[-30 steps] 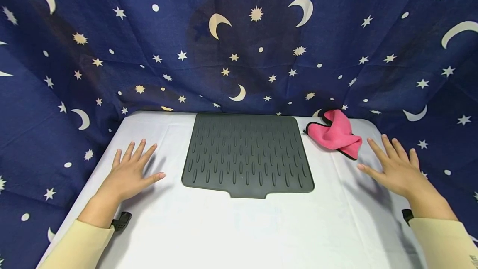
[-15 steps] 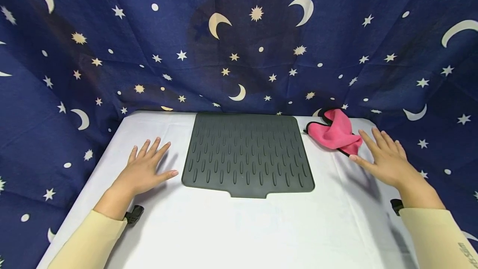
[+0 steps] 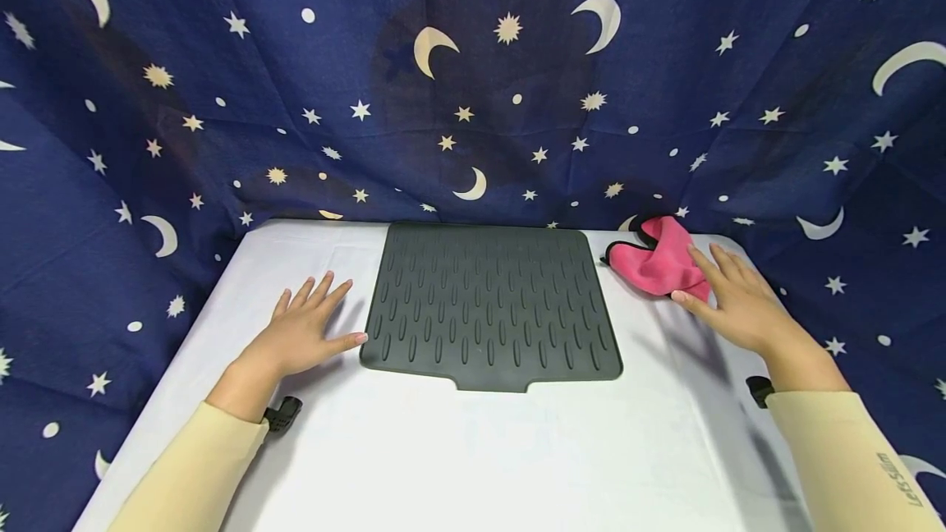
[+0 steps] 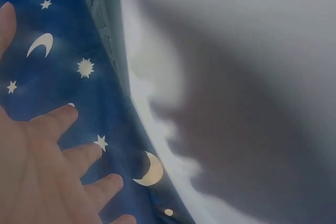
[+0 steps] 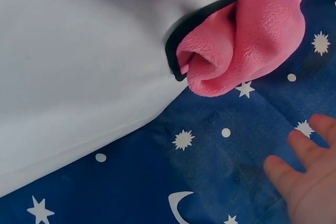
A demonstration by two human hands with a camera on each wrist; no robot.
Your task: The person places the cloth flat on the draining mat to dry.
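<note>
A crumpled pink cloth (image 3: 658, 263) with black edging lies at the table's back right; the right wrist view shows the same fuzzy cloth (image 5: 257, 35). Spread fingers and thumb of my right hand (image 3: 746, 310) hover just in front of it, covering its right side from the head camera, and hold nothing. My left hand (image 3: 296, 339) is also spread and holds nothing, raised over the table left of a dark grey ribbed mat (image 3: 491, 306). Its thumb tip appears by the mat's left edge; I cannot tell if they touch. In the left wrist view the left hand (image 4: 47, 166) shows its palm.
A white-covered table (image 3: 473, 458) carries the mat and cloth. Behind and on both sides hangs a dark blue curtain (image 3: 296, 89) with moons and stars. A black strapped device (image 3: 284, 415) sits at the left wrist, another (image 3: 760, 391) at the right.
The left hand has moved right, closer to the mat. My right hand has moved left and farther forward, up to the pink cloth. Mat and cloth stay in place.
</note>
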